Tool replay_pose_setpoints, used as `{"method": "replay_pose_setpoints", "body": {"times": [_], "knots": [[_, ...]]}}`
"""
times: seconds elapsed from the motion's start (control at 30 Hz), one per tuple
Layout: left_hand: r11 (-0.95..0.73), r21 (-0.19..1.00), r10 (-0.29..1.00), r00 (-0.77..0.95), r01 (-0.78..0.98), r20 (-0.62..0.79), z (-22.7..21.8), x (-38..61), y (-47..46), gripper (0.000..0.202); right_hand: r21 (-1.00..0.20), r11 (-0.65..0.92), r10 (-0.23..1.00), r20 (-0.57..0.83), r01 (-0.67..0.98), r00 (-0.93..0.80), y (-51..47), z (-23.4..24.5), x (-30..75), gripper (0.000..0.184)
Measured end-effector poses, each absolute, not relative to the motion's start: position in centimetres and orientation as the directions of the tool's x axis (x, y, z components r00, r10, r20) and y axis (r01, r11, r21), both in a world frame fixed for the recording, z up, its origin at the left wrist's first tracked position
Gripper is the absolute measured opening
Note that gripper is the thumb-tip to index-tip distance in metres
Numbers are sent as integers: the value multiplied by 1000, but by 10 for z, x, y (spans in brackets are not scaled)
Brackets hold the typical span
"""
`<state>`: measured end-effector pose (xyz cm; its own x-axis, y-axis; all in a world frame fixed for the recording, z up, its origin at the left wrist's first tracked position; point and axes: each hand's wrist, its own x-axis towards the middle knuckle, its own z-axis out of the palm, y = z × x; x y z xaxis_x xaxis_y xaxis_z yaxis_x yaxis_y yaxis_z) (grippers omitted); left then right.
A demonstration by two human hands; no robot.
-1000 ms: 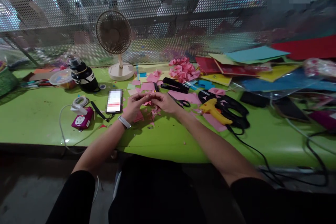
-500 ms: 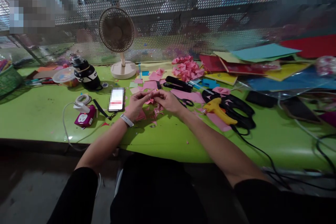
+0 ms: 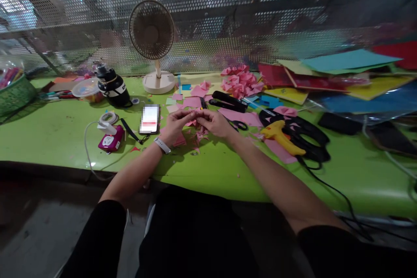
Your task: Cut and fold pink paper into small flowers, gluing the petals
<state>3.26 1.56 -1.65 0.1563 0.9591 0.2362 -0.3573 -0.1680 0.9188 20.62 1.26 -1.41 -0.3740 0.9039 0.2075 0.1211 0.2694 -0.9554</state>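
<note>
My left hand (image 3: 177,125) and my right hand (image 3: 213,123) meet over the green table (image 3: 208,173), thumbs and fingertips closed together. Between them they pinch a small pink paper piece (image 3: 194,112), mostly hidden by the fingers. Under and around the hands lie pink paper scraps (image 3: 201,135). Just behind is a black stapler (image 3: 228,101); scissors (image 3: 240,124) lie to the right of my right hand. A heap of folded pink paper pieces (image 3: 241,81) sits farther back. To the left of my left hand is a lit phone (image 3: 150,119).
A yellow glue gun (image 3: 282,137) with a trailing cord lies right. Behind stand a fan (image 3: 159,81) and a black bottle (image 3: 114,89); a purple power adapter (image 3: 111,140) with a cable is left. Coloured sheets (image 3: 352,61) pile at back right, before a perforated metal screen (image 3: 208,21).
The whole view has shifted, so the tabletop things appear slightly farther right. Both hands stay together at the pink paper, with small finger movements.
</note>
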Motion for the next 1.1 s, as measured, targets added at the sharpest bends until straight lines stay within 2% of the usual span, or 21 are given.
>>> {"method": "replay_pose_setpoints", "body": {"times": [0.13,0.27,0.43,0.6,0.87,1.1], "knots": [[-191,916,956,145,-354,255,-19,33,18,28,-942,307,900,243,132,-362,12,-16,205,30],[-235,916,961,67,-325,270,-19,28,24,28,-914,334,906,242,232,-348,15,-17,208,24],[-254,910,965,-27,-328,260,-12,21,29,32,-846,410,904,329,341,-273,24,-12,222,25],[-198,938,967,100,-285,235,-12,22,27,38,-930,306,950,285,205,-127,28,-8,227,38],[-59,934,955,253,-353,156,-16,23,29,43,-992,121,979,112,44,-171,16,6,216,19],[-60,931,945,279,-359,169,-22,24,31,40,-1000,24,971,25,-5,-239,8,5,209,25]]}}
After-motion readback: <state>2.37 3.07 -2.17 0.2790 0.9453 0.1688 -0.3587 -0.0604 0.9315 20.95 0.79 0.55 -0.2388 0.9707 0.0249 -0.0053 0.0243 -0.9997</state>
